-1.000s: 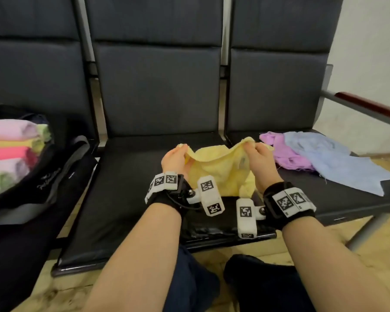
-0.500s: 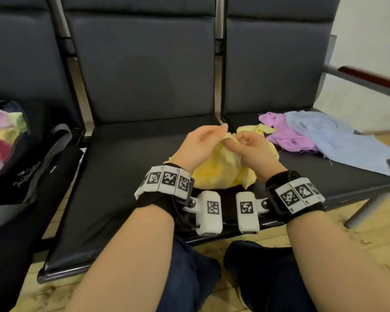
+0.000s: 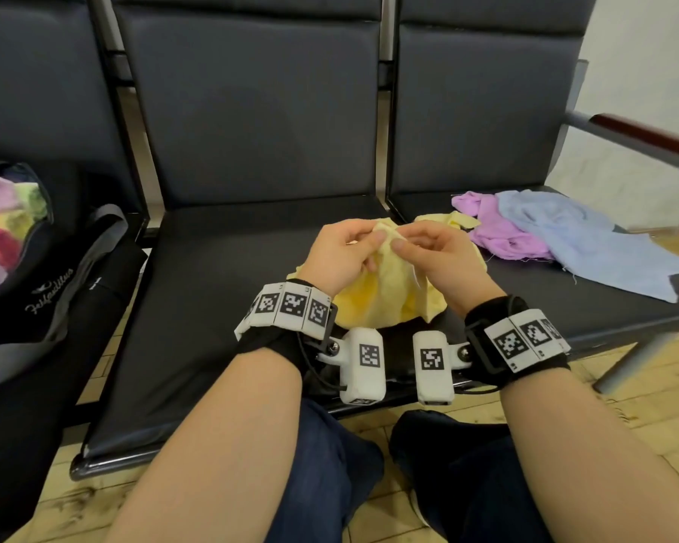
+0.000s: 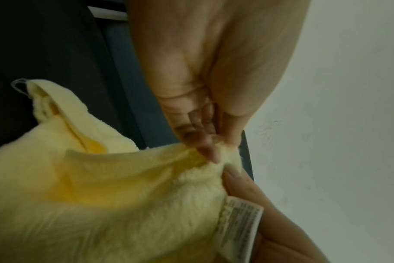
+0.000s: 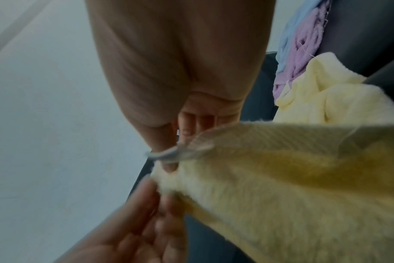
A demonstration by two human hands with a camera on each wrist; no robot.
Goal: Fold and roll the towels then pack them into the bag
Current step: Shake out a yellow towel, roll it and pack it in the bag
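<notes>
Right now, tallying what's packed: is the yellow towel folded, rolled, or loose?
Loose: yellow towel hangs crumpled, both hands pinching its top edge.

Count, head view. Loose towels on the seats: 3, namely one yellow towel [image 3: 373, 303], one purple towel [image 3: 502, 229], one light blue towel [image 3: 588, 244]. Black bag [image 3: 48, 276]: 1, holding rolled towels [image 3: 1, 237]; pink, yellow, green and lilac ends show, exact number cannot be told through blur. Dark seats [image 3: 228, 268] in the row: 3 visible, the leftmost only partly. Hands: 2, left hand [image 3: 342, 256] and right hand [image 3: 443, 260]. Care label [image 4: 238, 224] on the yellow towel: 1.
</notes>
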